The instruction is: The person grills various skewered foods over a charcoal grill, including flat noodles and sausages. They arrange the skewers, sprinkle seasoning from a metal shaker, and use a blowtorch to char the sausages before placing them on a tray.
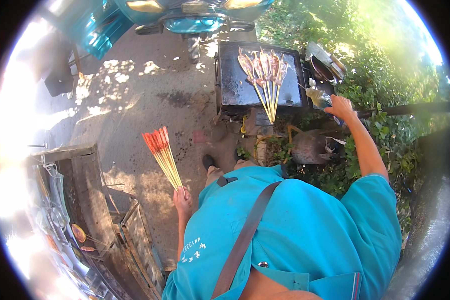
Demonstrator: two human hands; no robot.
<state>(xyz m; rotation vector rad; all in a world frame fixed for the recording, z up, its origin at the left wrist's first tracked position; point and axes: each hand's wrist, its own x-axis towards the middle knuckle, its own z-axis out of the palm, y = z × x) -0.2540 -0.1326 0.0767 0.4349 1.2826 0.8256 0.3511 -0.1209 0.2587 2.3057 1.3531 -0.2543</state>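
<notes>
My left hand (182, 198) grips the lower ends of a fanned bundle of bamboo skewers (165, 157) tipped with red food, held out over the ground. On a dark, shiny griddle plate (230, 80) lie several skewers of pale, flattened meat or seafood (264, 69), their sticks gathered together and hanging past the near edge. My right hand (341, 108) is closed on a partly hidden thing beside the griddle's right edge, near a bottle (318, 96) with a pale top. Whether that bottle is what it holds is hard to tell.
A bowl and utensils (324, 69) sit right of the griddle. Below is a gas cylinder (309, 148) among green plants. A wooden cart (84, 176) with bags and a few skewers stands at the lower left. A teal three-wheeled vehicle (195, 24) is parked ahead on the concrete.
</notes>
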